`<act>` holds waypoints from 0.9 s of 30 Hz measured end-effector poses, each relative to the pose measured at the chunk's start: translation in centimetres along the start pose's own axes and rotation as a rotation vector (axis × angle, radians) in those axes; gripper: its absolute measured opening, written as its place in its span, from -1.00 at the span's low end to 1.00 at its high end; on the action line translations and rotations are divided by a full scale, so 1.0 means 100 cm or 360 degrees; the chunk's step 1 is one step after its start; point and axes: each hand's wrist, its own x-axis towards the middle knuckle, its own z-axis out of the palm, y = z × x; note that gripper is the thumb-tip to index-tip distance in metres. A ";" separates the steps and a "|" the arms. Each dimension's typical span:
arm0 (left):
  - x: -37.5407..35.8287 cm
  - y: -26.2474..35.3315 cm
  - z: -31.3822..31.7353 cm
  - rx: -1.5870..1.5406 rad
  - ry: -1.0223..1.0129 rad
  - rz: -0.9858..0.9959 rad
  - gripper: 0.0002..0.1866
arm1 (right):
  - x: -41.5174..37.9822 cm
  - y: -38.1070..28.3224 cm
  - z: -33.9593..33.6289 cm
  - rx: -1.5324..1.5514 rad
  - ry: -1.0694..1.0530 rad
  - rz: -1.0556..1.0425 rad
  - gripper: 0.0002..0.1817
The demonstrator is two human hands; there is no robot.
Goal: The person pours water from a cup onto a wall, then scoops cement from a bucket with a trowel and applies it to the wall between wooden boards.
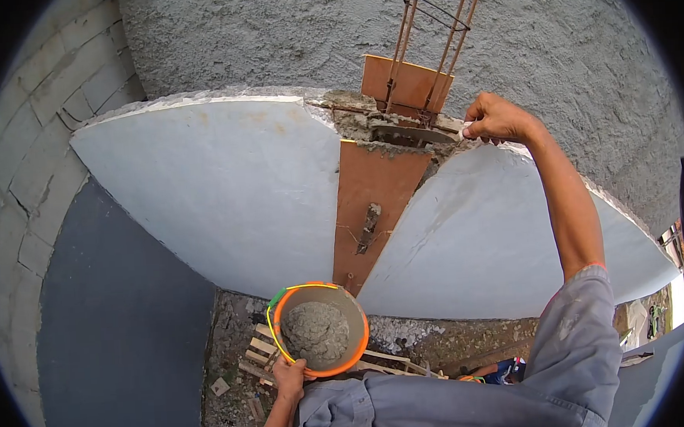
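Observation:
My left hand point(289, 377) is closed on the lower left rim of an orange bucket point(359, 350), which holds grey wet mortar point(316, 332). Raised to the upper right, my right hand point(495, 119) grips the handle of a trowel point(419, 134). The trowel's blade lies over the gap at the top of the wall, between the two light blue wall parts. Below that gap a brown board point(374, 182) covers the space, with a mortar-smeared piece on its face. Behind the gap stands another brown board point(420, 83), with rusty steel bars point(400, 44) rising in front of it.
Rough grey plaster point(255, 40) covers the wall behind. Bare blocks point(37, 144) form the left wall, above a dark grey panel point(122, 302). Far below are a wooden pallet point(260, 349) and, at the lower right, part of another person point(509, 370).

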 end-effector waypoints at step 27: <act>-0.004 0.007 0.007 0.0040 -0.0022 -0.0019 -0.89 | -0.067 -0.074 0.260 -0.0841 -0.0242 -0.0675 -0.87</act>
